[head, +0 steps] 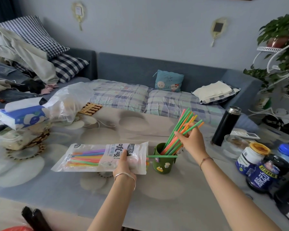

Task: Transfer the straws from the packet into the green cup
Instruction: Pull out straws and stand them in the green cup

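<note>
A clear plastic packet [90,157] with coloured straws inside lies flat on the table [157,197], its open end toward the cup. My left hand [124,165] presses down on that end of the packet. The green cup [163,164] stands just right of the packet, decorated with small figures. A bundle of green, orange and pink straws [182,129] leans out of the cup to the upper right. My right hand [192,139] is closed around that bundle above the cup. One green straw [162,156] lies across the cup's rim, poking out of the packet.
A black flask [226,125] stands right of the cup. A glass bowl [233,145] and several jars [260,170] crowd the table's right edge. A tissue pack [22,116], a plastic bag [68,104] and stacked containers sit at the left. A sofa lies behind.
</note>
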The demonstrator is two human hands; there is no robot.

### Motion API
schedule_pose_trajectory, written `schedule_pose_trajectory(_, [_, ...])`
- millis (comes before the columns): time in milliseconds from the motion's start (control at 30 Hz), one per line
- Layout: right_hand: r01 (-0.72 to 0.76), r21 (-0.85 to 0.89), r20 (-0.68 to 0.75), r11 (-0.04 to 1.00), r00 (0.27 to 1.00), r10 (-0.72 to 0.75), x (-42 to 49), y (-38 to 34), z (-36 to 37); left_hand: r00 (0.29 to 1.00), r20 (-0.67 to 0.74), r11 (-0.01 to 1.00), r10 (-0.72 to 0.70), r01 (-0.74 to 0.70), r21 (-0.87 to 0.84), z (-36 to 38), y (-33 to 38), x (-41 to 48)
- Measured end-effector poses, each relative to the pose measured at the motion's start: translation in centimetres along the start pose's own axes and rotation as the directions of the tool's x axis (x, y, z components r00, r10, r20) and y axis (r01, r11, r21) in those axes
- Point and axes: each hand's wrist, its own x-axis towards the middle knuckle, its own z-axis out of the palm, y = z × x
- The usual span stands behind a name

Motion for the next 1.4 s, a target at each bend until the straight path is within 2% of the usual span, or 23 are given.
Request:
schedule_pose_trajectory(100, [-0.005,0.124,-0.105,0.992,0.994,0.018,-1.5,0.0,-0.4,1.0,-0.021,0.999,0.017,-0.018,-0.033,0.3,0.1,-0.4])
schedule_pose_trajectory(200, [-0.122,0.323,-0.174,0.938,0.967,0.186,-4.3,-0.2,0.2,1.0,-0.012,0.997,0.023,-0.024,-0.069,1.4,1.0,-3.4])
schedule_pose_trajectory(300, [-0.253,0.457,-0.12,0.853,0.932,0.341,-7.0,-0.3,1.3,0.999,-0.021,0.995,0.046,-0.048,-0.091,2.1,1.6,-6.0])
schedule_pose_trajectory(333, [-0.303,0.525,-0.046,0.795,0.923,0.382,-7.7,-0.6,1.7,0.997,-0.038,0.992,0.061,-0.065,-0.106,2.2,1.7,-6.6])
schedule_pose_trajectory(367, [-0.362,0.62,0.051,0.696,0.904,0.425,-8.1,-1.0,2.1,0.995,-0.047,0.99,0.089,-0.094,-0.106,2.4,1.8,-7.5])
schedule_pose_trajectory(433, [-0.477,0.784,0.269,0.396,0.837,0.476,-9.1,-2.3,2.9,0.986,-0.04,0.986,0.159,-0.161,-0.052,2.9,1.9,-9.3])
schedule_pose_trajectory(500, [-0.543,0.834,0.444,0.094,0.764,0.468,-10.0,-3.6,3.8,0.968,-0.019,0.967,0.251,-0.25,0.048,3.5,2.0,-11.4])
schedule_pose_trajectory(567, [-0.571,0.813,0.556,-0.115,0.702,0.445,-11.2,-4.7,4.8,0.931,0.021,0.919,0.364,-0.363,0.153,3.7,2.2,-13.0])
schedule_pose_trajectory(633, [-0.572,0.799,0.592,-0.188,0.692,0.414,-12.0,-5.4,5.8,0.902,0.129,0.869,0.412,-0.431,0.244,4.0,2.3,-14.3])
schedule_pose_trajectory(733, [-0.54,0.811,0.584,-0.224,0.742,0.328,-12.4,-6.0,6.9,0.838,0.27,0.771,0.473,-0.543,0.332,4.1,2.8,-15.6])
schedule_pose_trajectory(833, [-0.489,0.858,0.51,-0.157,0.772,0.38,-11.9,-5.9,7.6,0.81,0.342,0.74,0.477,-0.58,0.341,4.2,3.3,-16.0])
schedule_pose_trajectory(933, [-0.454,0.889,0.437,-0.062,0.798,0.416,-11.7,-6.6,7.4,0.814,0.314,0.765,0.489,-0.573,0.294,4.2,3.9,-16.5])
schedule_pose_trajectory(1000, [-0.435,0.899,0.374,0.043,0.818,0.437,-11.8,-7.2,7.0,0.828,0.271,0.791,0.491,-0.554,0.26,4.3,4.2,-16.4])
schedule_pose_trajectory(1067, [-0.406,0.869,0.257,0.283,0.858,0.444,-12.0,-7.6,6.6,0.853,0.227,0.838,0.469,-0.512,0.19,4.3,4.3,-16.2])
schedule_pose_trajectory(1133, [-0.324,0.774,0.123,0.545,0.92,0.372,-12.2,-7.7,6.4,0.879,0.196,0.881,0.435,-0.46,0.111,4.2,4.4,-15.7])
schedule_pose_trajectory(1200, [-0.209,0.672,0.037,0.711,0.968,0.249,-12.4,-7.4,6.2,0.912,0.158,0.919,0.378,-0.39,0.051,4.2,4.5,-15.3])
schedule_pose_trajectory(1300, [-0.078,0.56,0.016,0.825,0.996,0.084,-12.2,-7.1,5.5,0.955,0.111,0.961,0.275,-0.275,-0.017,3.4,4.5,-13.6])
schedule_pose_trajectory(1400, [-0.007,0.562,-0.069,0.827,0.996,0.055,-11.4,-7.5,4.0,0.973,0.142,0.98,0.181,-0.166,-0.111,2.5,4.2,-11.7])
